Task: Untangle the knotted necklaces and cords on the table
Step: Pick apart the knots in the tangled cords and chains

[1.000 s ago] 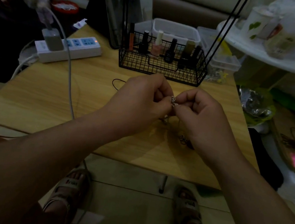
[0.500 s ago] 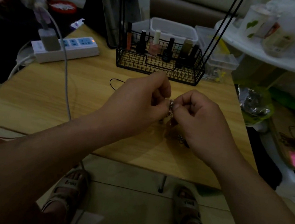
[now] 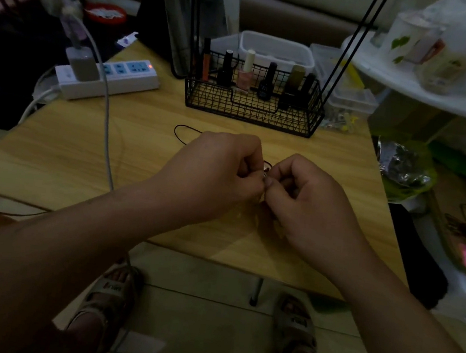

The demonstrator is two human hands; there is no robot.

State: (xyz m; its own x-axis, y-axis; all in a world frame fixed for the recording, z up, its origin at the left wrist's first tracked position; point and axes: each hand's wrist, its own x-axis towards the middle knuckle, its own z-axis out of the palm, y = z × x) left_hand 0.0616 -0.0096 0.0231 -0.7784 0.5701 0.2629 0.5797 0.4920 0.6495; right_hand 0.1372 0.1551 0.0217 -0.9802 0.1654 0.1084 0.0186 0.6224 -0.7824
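Centre of frame, above the counter (image 3: 81, 157): left hand (image 3: 217, 174) and right hand (image 3: 307, 203), together fingertip to fingertip, both pinch a small metallic necklace knot (image 3: 265, 172), black cord (image 3: 184, 129) trailing toward upper left; untangling apparently under way, not yet finished.

You are using two hands, left hand (image 3: 211, 173) and right hand (image 3: 313, 206), pinching one necklace (image 3: 265, 173) mid-frame. You are facing one wire basket (image 3: 251, 115) holding six bottles (image 3: 244, 79), one power strip (image 3: 134, 76) with one charger (image 3: 82, 65) upper left, and one black cord (image 3: 175, 131).
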